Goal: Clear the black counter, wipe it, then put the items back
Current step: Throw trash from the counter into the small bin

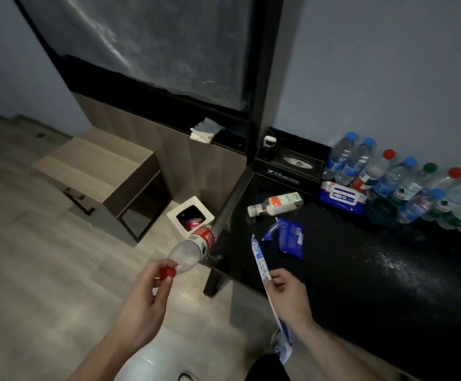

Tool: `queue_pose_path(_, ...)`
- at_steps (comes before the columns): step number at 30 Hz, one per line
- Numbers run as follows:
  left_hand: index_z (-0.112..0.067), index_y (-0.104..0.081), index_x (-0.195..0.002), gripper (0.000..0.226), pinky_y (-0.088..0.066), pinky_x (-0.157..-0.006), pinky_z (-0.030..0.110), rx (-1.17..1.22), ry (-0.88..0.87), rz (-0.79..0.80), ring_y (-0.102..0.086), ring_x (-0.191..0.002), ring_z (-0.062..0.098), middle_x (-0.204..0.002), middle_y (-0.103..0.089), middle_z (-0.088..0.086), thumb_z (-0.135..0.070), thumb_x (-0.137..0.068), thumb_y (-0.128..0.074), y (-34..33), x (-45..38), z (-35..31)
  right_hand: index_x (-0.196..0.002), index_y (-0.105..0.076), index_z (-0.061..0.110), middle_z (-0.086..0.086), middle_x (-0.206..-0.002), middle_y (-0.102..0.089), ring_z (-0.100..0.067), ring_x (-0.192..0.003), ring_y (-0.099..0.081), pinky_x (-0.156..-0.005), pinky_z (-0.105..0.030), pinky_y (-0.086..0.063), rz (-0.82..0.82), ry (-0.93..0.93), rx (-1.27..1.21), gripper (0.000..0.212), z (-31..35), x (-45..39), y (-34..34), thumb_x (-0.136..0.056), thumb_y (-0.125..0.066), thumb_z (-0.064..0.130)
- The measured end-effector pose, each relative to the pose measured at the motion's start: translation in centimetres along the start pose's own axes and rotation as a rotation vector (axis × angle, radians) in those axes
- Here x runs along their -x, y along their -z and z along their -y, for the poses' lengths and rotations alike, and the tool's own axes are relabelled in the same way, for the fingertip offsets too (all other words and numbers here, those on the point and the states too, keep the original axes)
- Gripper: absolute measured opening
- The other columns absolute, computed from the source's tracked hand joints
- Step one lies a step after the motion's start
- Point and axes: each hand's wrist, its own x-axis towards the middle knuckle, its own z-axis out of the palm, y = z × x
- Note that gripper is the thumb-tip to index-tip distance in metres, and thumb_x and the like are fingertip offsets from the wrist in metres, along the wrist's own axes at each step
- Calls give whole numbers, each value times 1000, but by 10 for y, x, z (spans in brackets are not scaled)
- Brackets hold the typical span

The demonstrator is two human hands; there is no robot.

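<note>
L hand (144, 295) pinches red cap of empty bottle (193, 250) over floor; R hand (287, 294) grips long wrapper (262, 266) beside black table (361, 284), blue packet (289, 239) on it.

White bin (190, 215) on floor beside wooden drawer unit (100, 171); mirror (152, 42) above.

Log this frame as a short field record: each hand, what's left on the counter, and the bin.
left hand: pinches red cap of empty bottle, held over the floor
right hand: grips long wrapper
counter: lying bottle, blue packet, wipes pack, tissue box, row of bottles, white dust
bin: on floor, open, trash inside
</note>
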Motion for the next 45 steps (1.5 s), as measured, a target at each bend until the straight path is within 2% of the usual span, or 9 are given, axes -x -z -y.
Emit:
queue_pose_path(9, -39, -57, -113, 25, -48, -75, 25, -30, 83, -18, -65, -91, 13, -107, -64, -4, -16, -103, -55, 84, -9, 66, -111, -73, 33, 11, -94, -76, -3, -86, -72, -67, -15, -50, 151, -95, -237, 14, 107, 16, -93, -98, -70, 36)
queue_pose_path(17, -38, -58, -111, 24, -51, -79, 30, -63, 80, -39, -63, -91, 13, -107, -63, -7, -16, -102, -57, 126, -86, 90, -125, -72, 30, 0, -114, -71, -22, -101, -68, -89, -41, -60, 282, -259, -268, 31, 175, -63, -165, -96, -65, 22)
queue_pose_path(18, -39, -58, -112, 25, -52, -80, 31, -74, 83, -28, -63, -92, 13, -106, -63, -7, -16, -102, -56, 131, -99, 93, -122, -74, 30, -1, -111, -71, -24, -99, -69, -87, -42, -61, 289, -271, -270, 31, 182, -74, -175, -94, -64, 21)
queue_pose_path(21, -39, -57, -115, 21, -54, -81, 34, -104, 109, 12, -64, -92, 15, -103, -62, -6, -21, -103, -55, 147, -136, 100, -118, -72, 28, -7, -101, -72, -22, -82, -68, -57, -28, -57, 290, -325, -330, 29, 203, -102, -202, -95, -63, 12)
queue_pose_path(29, -40, -56, -108, 17, -55, -70, 29, -201, 103, 75, -63, -78, 10, -96, -61, -9, -24, -104, -54, 172, -230, 105, -106, -68, 18, -7, -72, -65, -15, -45, -54, -38, -22, -40, 206, -419, -250, 21, 225, -168, -243, -92, -58, 6)
queue_pose_path(34, -41, -54, -108, 18, -56, -70, 28, -285, 103, 200, -64, -74, 7, -103, -62, -14, -24, -102, -55, 171, -292, 119, -114, -71, 18, -6, -70, -62, -18, -52, -56, -43, -24, -45, 177, -515, -264, 34, 225, -203, -261, -89, -52, 4)
queue_pose_path(39, -43, -51, -107, 20, -55, -75, 31, -349, 67, 394, -64, -78, 9, -104, -60, -9, -23, -103, -52, 164, -364, 143, -113, -69, 19, -6, -77, -68, -16, -47, -60, -45, -25, -48, 74, -646, -298, 24, 213, -229, -295, -93, -62, 10)
queue_pose_path(43, -47, -48, -107, 22, -54, -79, 35, -426, 6, 542, -63, -78, 7, -103, -58, -13, -26, -102, -52, 160, -428, 169, -106, -72, 22, -6, -86, -73, -27, -75, -71, -68, -37, -59, 35, -714, -263, 18, 203, -259, -329, -90, -64, 21)
queue_pose_path(45, -48, -47, -107, 24, -53, -81, 34, -453, -13, 592, -62, -79, 8, -102, -56, -13, -25, -101, -51, 157, -460, 184, -99, -71, 24, -6, -88, -75, -25, -76, -74, -63, -26, -58, -12, -787, -284, 13, 216, -271, -337, -92, -64, 18)
